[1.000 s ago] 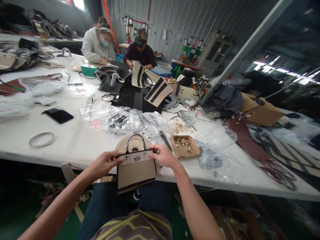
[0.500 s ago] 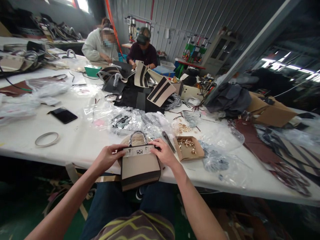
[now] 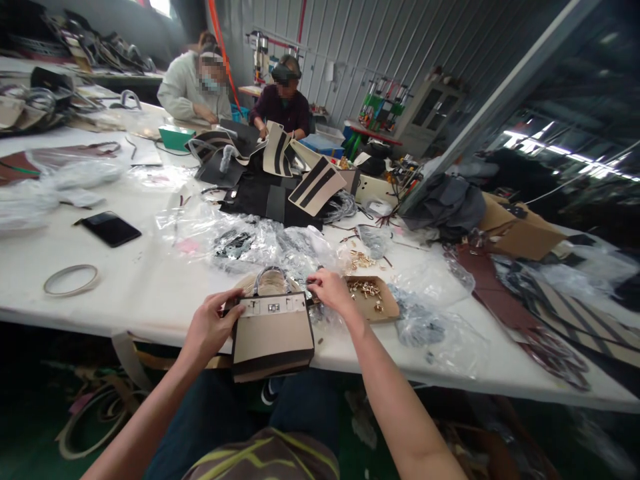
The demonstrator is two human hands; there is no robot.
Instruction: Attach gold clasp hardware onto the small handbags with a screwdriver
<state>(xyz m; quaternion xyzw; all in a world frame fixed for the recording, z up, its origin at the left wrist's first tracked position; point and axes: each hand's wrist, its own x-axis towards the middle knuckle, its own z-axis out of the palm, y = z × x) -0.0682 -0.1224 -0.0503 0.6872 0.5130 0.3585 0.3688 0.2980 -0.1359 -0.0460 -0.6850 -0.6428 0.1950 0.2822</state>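
Observation:
A small beige handbag (image 3: 273, 337) with dark edges stands tilted at the table's front edge, a metal turn-lock on its pale upper band. Its wrapped grey handle (image 3: 271, 272) arches up behind. My left hand (image 3: 213, 323) grips the bag's upper left corner, thumb in front and fingers behind. Just beyond the bag's upper right corner is my right hand (image 3: 331, 290), its fingers closed on a dark, slim object (image 3: 313, 283). Most of that object is hidden by the hand. A shallow cardboard tray (image 3: 385, 313) of gold-coloured metal fittings lies right of this hand.
Crumpled clear plastic (image 3: 270, 243) and loose gold fittings (image 3: 363, 260) lie behind the bag. To the left are a phone (image 3: 111, 229) and a tape ring (image 3: 71, 280). Brown leather pieces (image 3: 493, 293) lie right. Two people sit across the table behind striped panels (image 3: 317, 187).
My right hand has left the bag's upper right corner and closed on the dark slim object behind it. My left hand stays on the bag. The view has shifted slightly.

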